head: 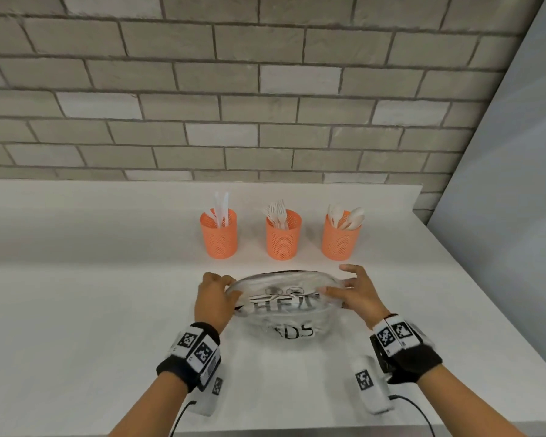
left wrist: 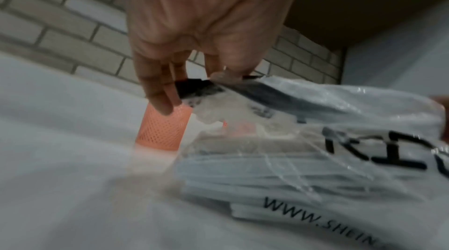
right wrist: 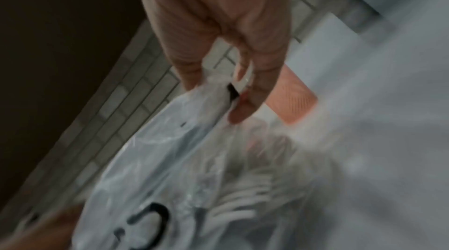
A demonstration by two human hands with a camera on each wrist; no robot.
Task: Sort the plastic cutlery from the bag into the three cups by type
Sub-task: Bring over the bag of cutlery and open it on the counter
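Observation:
A clear plastic bag (head: 281, 313) with black lettering lies on the white counter, white cutlery (left wrist: 279, 169) showing through it. My left hand (head: 216, 293) pinches the bag's left top corner (left wrist: 194, 87). At the right top corner my right hand (head: 349, 288) pinches the bag (right wrist: 213, 96) between thumb and fingers. Behind the bag stand three orange mesh cups: the left cup (head: 218, 234) holds knives, the middle cup (head: 283, 236) forks, the right cup (head: 341, 236) spoons.
The white counter (head: 92, 294) runs to a grey brick wall (head: 234, 89) at the back. A pale panel (head: 501, 184) closes off the right side. The counter's front edge (head: 297, 432) is near my forearms.

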